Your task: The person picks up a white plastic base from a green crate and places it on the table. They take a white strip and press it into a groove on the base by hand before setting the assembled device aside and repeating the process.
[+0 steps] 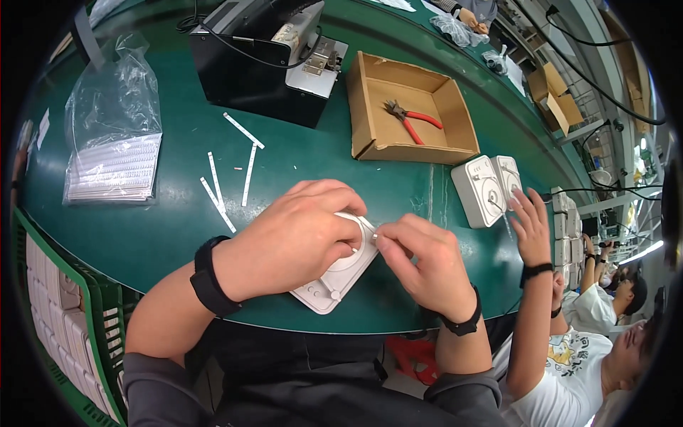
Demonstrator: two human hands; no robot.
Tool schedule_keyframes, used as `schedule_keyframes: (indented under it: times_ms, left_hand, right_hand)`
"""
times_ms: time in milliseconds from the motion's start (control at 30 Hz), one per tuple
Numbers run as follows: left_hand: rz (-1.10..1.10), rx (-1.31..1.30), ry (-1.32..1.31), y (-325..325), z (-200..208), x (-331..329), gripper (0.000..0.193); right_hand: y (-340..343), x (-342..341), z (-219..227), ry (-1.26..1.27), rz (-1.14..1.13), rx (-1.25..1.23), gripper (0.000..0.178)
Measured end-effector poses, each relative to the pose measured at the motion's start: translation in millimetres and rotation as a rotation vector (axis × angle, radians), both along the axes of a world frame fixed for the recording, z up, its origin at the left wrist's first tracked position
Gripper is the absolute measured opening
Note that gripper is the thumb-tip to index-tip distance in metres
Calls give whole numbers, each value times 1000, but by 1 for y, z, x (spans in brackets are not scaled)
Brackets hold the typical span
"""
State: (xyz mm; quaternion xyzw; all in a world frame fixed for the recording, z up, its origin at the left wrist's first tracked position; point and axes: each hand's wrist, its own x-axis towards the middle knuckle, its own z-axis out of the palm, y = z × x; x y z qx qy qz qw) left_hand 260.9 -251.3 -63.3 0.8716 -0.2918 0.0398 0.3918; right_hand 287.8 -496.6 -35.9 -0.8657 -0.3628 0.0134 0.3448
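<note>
Your left hand (302, 231) grasps one white box (345, 276), straight at twelve o'clock from you over the near edge of the green table (398, 188), while the thumb and forefinger of your right hand (423, 260) meet at its two-o'clock edge, and whether they hold anything I cannot tell. From that box, two other boxes (478, 196) stand at two o'clock, one pair of pliers (413, 122) lies in one cardboard tray (366, 107) at one, and four loose strips (249, 174) lie between ten and eleven.

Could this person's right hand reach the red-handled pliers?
Probably yes: the pliers lie in an open-topped cardboard box ahead of the right hand, with nothing covering them, though that hand is busy at the white device.
</note>
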Motion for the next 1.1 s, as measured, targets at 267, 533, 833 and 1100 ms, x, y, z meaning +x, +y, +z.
schedule_keyframes:
  times_ms: [267, 533, 833, 1100]
  left_hand:
    - [4, 44, 131, -10, 3, 4, 11]
    - [219, 145, -37, -23, 3, -36, 11]
    - [313, 197, -109, -22, 8, -37, 10]
    - [90, 691, -206, -21, 31, -12, 9]
  right_hand:
    - [0, -6, -6, 33, 6, -37, 8]
    - [-8, -11, -23, 62, 80, 41, 10]
    - [4, -22, -37, -93, 87, 156, 12]
    - [21, -64, -37, -90, -259, 142, 11]
